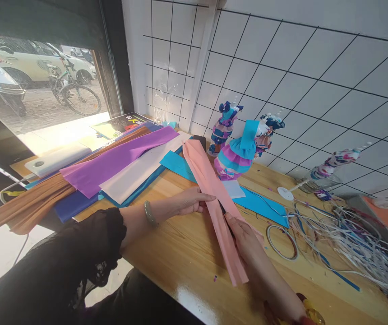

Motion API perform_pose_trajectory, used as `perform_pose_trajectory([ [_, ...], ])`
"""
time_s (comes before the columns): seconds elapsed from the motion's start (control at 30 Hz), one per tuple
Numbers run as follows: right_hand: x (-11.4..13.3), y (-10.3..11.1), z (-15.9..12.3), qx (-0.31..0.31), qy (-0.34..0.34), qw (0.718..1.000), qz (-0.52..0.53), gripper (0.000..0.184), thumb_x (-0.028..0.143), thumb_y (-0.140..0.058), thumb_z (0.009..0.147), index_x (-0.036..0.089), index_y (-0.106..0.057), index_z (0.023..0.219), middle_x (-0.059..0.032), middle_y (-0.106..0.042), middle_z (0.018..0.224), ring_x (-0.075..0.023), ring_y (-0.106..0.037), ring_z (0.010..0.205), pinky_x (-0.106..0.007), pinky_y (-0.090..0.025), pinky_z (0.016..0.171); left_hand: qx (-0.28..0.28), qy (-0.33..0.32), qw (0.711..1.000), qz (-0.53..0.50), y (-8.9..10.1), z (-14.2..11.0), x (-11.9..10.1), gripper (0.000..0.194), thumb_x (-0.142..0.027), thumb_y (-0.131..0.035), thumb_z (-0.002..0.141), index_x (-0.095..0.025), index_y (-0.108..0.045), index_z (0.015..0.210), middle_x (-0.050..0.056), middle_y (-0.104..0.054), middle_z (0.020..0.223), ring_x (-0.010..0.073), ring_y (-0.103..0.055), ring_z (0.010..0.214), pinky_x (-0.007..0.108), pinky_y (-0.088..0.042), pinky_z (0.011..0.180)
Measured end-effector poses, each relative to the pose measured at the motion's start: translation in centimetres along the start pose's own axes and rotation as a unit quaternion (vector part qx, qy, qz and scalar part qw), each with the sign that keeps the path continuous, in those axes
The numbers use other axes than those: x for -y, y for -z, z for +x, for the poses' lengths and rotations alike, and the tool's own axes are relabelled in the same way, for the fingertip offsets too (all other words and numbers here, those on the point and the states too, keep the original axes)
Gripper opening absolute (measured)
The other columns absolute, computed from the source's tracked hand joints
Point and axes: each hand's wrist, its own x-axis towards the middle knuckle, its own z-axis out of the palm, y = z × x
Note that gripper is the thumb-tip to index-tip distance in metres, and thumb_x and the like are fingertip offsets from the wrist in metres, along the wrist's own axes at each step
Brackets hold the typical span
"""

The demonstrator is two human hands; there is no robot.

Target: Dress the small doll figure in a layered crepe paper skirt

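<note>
A long folded strip of pink crepe paper (202,169) lies slantwise across the table in front of me. My left hand (192,201) pinches its left edge near the middle, the thumb on top and the fingers curled under. My right hand (246,237) is closed around dark scissors (227,217), whose blades sit in a lengthwise slit in the pink paper. Most of the scissors' handle is hidden by my fingers. Below the slit the paper hangs in a separate strip towards the table's front.
Purple (126,158), white, brown and blue paper lies at left near a white device (58,160). Blue paper strips (261,205) lie beneath and behind. Small dressed forms (236,155) stand by the grid wall. Tangled white cords (346,239) and a tape ring (282,242) are at right.
</note>
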Motion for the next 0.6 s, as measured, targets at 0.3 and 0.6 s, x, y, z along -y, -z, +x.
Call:
perform_pose_trajectory([
  [0.3, -0.4, -0.2, 1.1, -0.024, 0.001, 0.999, 0.039, 0.049, 0.059, -0.051, 0.076, 0.017, -0.073, 0.091, -0.009, -0.07, 0.109, -0.0284, -0.056, 0.114, -0.037, -0.038, 0.099, -0.016, -0.011, 1.0, -0.003, 0.2, 0.2, 0.3, 0.041, -0.02, -0.082, 0.058, -0.012, -0.067, 0.096, 0.012, -0.068, 0.103, 0.0175, -0.065, 0.086, 0.027, -0.053, 0.073],
  [0.6, 1.0, -0.7, 1.1, -0.01, 0.03, 0.998, 0.05, 0.046, 0.056, -0.052, 0.077, 0.017, -0.073, 0.091, -0.0077, -0.071, 0.108, -0.029, -0.058, 0.11, -0.038, -0.04, 0.097, -0.01, -0.022, 1.0, 0.012, 0.6, 0.4, 0.5, 0.041, -0.023, -0.082, 0.059, -0.013, -0.067, 0.096, 0.012, -0.068, 0.102, 0.0169, -0.065, 0.085, 0.025, -0.05, 0.068],
])
